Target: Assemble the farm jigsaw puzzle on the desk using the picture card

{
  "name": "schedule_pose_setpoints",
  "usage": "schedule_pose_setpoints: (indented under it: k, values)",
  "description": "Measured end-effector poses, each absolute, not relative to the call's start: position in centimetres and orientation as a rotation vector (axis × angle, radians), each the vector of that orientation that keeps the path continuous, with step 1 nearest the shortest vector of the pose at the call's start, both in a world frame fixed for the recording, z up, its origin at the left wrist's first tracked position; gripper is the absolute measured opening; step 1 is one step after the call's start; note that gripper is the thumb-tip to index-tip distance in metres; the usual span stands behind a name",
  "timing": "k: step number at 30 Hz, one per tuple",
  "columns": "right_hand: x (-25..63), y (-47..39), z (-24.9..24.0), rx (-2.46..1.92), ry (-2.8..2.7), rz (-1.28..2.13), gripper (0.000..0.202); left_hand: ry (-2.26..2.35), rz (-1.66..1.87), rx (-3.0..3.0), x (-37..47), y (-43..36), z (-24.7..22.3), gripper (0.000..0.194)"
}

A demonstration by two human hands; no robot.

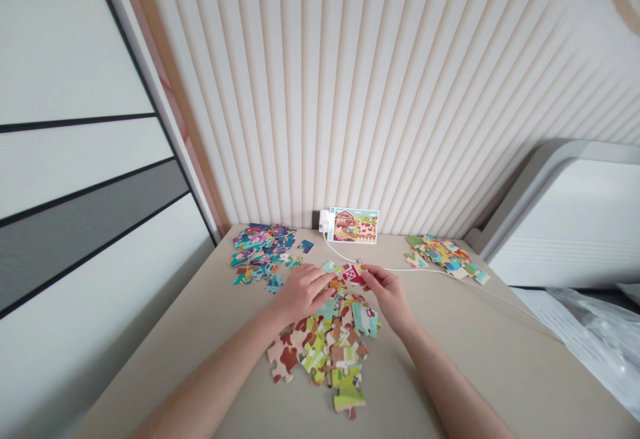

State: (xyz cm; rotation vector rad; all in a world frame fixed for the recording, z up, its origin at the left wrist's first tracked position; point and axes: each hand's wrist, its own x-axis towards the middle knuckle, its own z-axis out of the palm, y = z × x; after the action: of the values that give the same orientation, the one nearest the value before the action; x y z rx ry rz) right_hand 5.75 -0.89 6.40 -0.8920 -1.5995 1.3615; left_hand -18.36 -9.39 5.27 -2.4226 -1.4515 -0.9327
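Observation:
A loose heap of colourful puzzle pieces (330,345) lies in the middle of the beige table (475,352). My left hand (300,290) rests palm down on the far left edge of that heap, fingers reaching toward a teal piece (330,267). My right hand (387,292) is at the heap's far right edge, its fingertips pinching a red and white piece (353,273). Both forearms come in from the near edge.
A second pile of blue and purple pieces (263,249) lies at the far left, a third orange and green pile (445,255) at the far right. A farm picture card (353,225) leans on the ribbed wall beside a white plug, whose cable (450,275) runs right.

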Motion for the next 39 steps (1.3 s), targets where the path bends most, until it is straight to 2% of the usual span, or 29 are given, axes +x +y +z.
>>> schedule_pose_setpoints:
  k: [2, 5, 10, 14, 19, 21, 23, 26, 29, 33, 39]
  values:
    - [7.2, 0.2, 6.8, -0.95, -1.671, 1.323, 0.046, -1.509, -0.931, -2.372, -19.7, -9.1, 5.2, 0.023]
    - [9.8, 1.7, 7.3, -0.979, -1.992, 1.367, 0.042, -1.617, -0.958, -2.272, -21.7, -8.7, 4.9, 0.029]
    - [12.0, 2.3, 7.4, -1.022, -2.421, 0.935, 0.039, -1.68, -0.989, -2.222, -22.8, -8.5, 4.4, 0.034]
    - [10.8, 0.9, 7.4, -0.867, -2.496, 0.915, 0.058, -1.635, -0.964, -2.327, -21.3, -8.8, 4.5, 0.03]
    - [8.7, -1.4, 7.1, -0.596, -2.697, 1.002, 0.092, -1.526, -0.843, -2.606, -19.3, -9.1, 4.8, 0.045]
    - [8.2, -1.9, 7.1, -0.599, -2.721, 0.959, 0.088, -1.527, -0.796, -2.641, -19.0, -9.2, 4.6, 0.05]
    - [8.2, -1.9, 7.4, -0.595, -2.707, 0.959, 0.073, -1.556, -0.755, -2.644, -19.0, -9.1, 4.4, 0.054]
    - [8.7, -1.4, 8.1, -0.586, -2.681, 0.98, 0.051, -1.597, -0.703, -2.658, -19.2, -9.0, 3.8, 0.054]
    - [9.6, -0.6, 8.7, -0.638, -2.683, 0.952, 0.041, -1.615, -0.687, -2.673, -19.4, -8.9, 3.6, 0.052]
    - [10.6, 0.1, 8.5, -0.752, -2.696, 0.859, 0.045, -1.609, -0.744, -2.667, -19.4, -9.0, 3.6, 0.052]
    - [10.2, -0.4, 7.6, -0.712, -2.752, 0.843, 0.072, -1.627, -0.757, -2.66, -19.3, -9.0, 3.9, 0.051]
